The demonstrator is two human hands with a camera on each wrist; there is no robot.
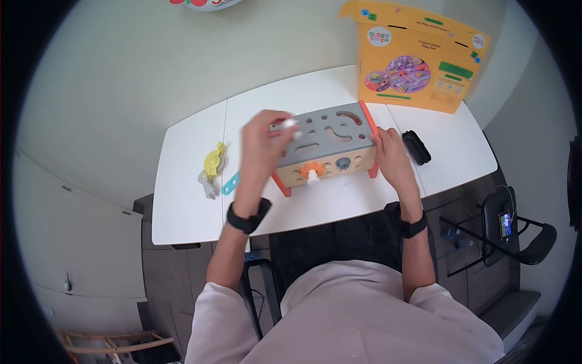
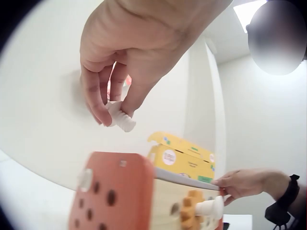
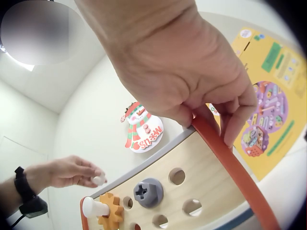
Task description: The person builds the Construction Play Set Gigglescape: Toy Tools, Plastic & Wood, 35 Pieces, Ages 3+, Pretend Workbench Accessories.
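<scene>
My left hand (image 1: 257, 148) is raised over the left end of a toy workbench (image 1: 348, 144), pinching a white toy screw (image 2: 122, 119) between thumb and fingers. The screw's ridged shank points downward in the left wrist view. At the bench's right end my right hand (image 1: 394, 159) grips the top edge of the red side panel (image 3: 225, 153), thumb and fingers on either side. On the wooden front sit an orange gear (image 3: 113, 211) with a white peg (image 3: 95, 207) through it and a grey bolt (image 3: 148, 192). Another white piece (image 2: 86, 180) sticks out of the left red panel.
Left of the bench on the white table (image 1: 188, 145) lie a yellow toy piece (image 1: 213, 162), a grey piece (image 1: 208, 185) and a teal strip (image 1: 231, 183). A yellow box (image 1: 418, 97) stands behind at right; a black case (image 1: 416, 148) lies near my right hand.
</scene>
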